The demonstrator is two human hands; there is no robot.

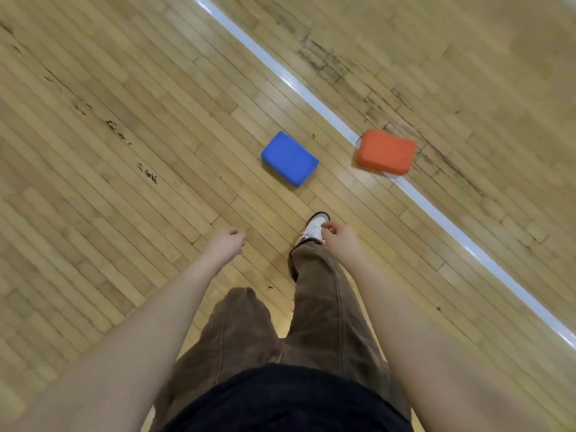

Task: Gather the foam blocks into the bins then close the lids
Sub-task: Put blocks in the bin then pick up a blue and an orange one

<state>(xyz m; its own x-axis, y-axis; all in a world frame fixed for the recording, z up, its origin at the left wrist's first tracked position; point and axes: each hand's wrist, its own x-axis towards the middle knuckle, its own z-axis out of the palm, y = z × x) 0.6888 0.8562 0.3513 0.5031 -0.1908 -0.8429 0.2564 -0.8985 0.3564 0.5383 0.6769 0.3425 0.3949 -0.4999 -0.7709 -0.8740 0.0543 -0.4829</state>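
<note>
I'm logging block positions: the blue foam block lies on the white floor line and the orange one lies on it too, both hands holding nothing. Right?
Not quite. The head view shows the blue foam block on bare wood, clear of the white floor line; only the orange block lies on it. The left hand and right hand hold nothing.

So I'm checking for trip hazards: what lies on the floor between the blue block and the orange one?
In the head view, only bare wooden floor separates the blue block from the orange block, which sits on the white line.

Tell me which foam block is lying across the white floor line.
The orange foam block: it sits on the white line. The blue foam block lies wholly on bare wood, left of the line.
</note>
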